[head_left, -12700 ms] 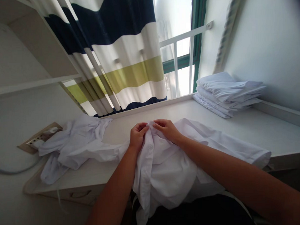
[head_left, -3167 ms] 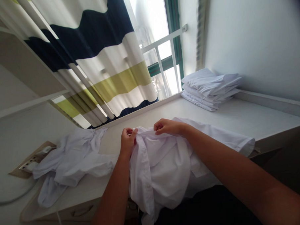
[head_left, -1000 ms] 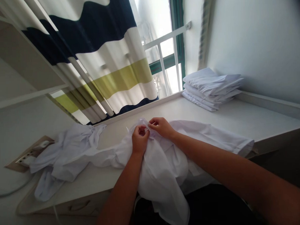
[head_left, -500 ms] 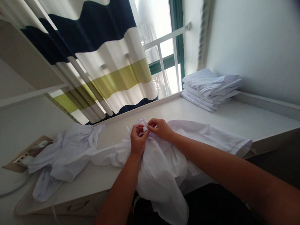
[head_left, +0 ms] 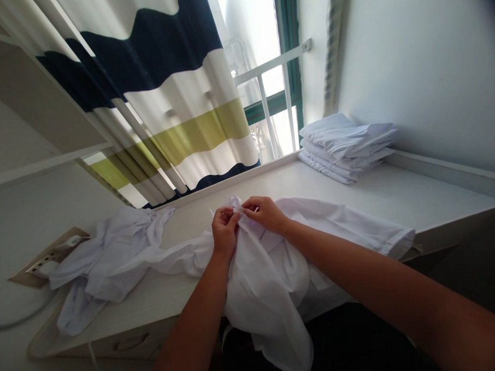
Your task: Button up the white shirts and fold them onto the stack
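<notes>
Head view: the crumpled white cotton shirt (head_left: pixel 276 272) lies straight ahead of the person at the near edge of the pale wooden counter (head_left: pixel 395 195), its long axis running along that edge, one part trailing left and the bulk spilling over the edge. Both hands meet at its top fold: the left hand (head_left: pixel 224 233) and right hand (head_left: pixel 265 212) are each closed, pinching the same small bit of fabric, equally near. A heap of loose white garments (head_left: pixel 111 257) lies at the counter's left end, a stack of folded white shirts (head_left: pixel 346 145) at the far right corner beside the striped curtain (head_left: pixel 165 101) and window.
</notes>
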`<action>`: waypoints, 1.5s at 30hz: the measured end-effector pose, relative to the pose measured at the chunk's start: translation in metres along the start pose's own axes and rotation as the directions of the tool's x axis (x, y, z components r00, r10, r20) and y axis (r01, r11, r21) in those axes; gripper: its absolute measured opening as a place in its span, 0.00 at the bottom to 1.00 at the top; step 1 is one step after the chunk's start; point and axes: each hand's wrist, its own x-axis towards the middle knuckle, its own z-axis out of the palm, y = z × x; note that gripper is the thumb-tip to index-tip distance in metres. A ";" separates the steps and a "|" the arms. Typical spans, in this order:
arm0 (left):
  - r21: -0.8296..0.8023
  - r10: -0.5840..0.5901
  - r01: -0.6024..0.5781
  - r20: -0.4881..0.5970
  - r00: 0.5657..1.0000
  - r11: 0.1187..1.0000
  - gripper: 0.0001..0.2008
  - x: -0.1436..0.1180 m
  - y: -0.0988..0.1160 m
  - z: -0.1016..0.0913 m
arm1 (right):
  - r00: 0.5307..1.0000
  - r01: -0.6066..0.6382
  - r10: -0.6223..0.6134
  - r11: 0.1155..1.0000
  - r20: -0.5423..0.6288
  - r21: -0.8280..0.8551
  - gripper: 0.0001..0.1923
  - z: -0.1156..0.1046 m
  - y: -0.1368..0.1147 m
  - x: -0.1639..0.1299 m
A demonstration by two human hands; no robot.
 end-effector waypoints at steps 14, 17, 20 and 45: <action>-0.053 0.069 -0.068 0.016 0.998 0.996 0.16 0.003 -0.009 -0.002 | 0.996 0.093 -0.091 0.989 0.021 -0.112 0.08 0.000 -0.001 -0.002; -0.053 0.060 -0.060 0.000 0.998 0.997 0.17 0.004 -0.011 -0.003 | 0.997 0.074 -0.073 0.992 0.011 -0.102 0.11 -0.002 -0.003 -0.002; -0.051 0.038 -0.038 0.005 0.999 0.998 0.18 0.003 -0.010 -0.002 | 0.997 0.077 -0.076 0.989 0.013 -0.130 0.13 -0.003 -0.004 -0.003; 0.062 -0.063 0.061 0.032 0.997 0.996 0.12 -0.002 -0.001 -0.001 | 0.991 0.125 -0.112 0.974 0.075 -0.190 0.04 -0.006 0.001 -0.001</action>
